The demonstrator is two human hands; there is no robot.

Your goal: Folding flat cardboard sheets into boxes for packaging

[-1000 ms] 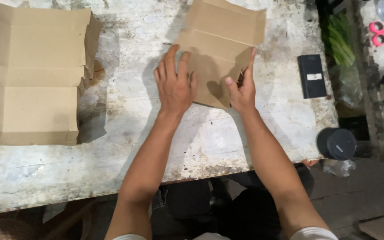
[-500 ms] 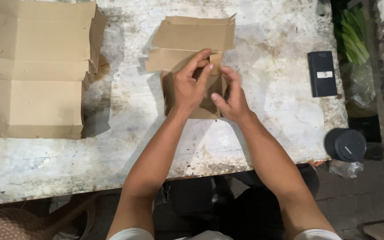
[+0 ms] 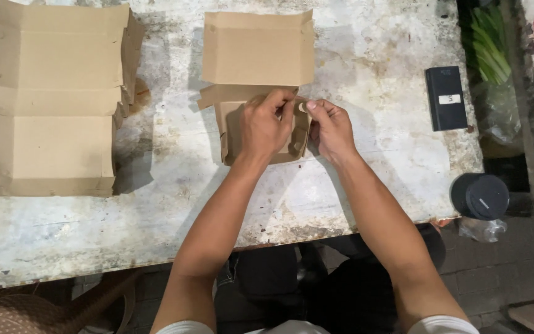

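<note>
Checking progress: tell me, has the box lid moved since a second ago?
Yes. The lid now lies flat away from the person, beyond both hands, on the table.

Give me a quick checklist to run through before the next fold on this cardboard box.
1. Left hand on the small cardboard box: ok, it grips the near part from above.
2. Right hand on the right side wall: ok, fingertips pinch its top edge.
3. Lid flap open and out of the way: ok, it lies flat on the far side.
4. Side tabs seated: cannot tell, the hands cover them.
5. Stack of flat cardboard boxes apart from the work: ok, it lies well to the left.
6. Black power bank and black round container apart: ok, both at the table right edge.
</note>
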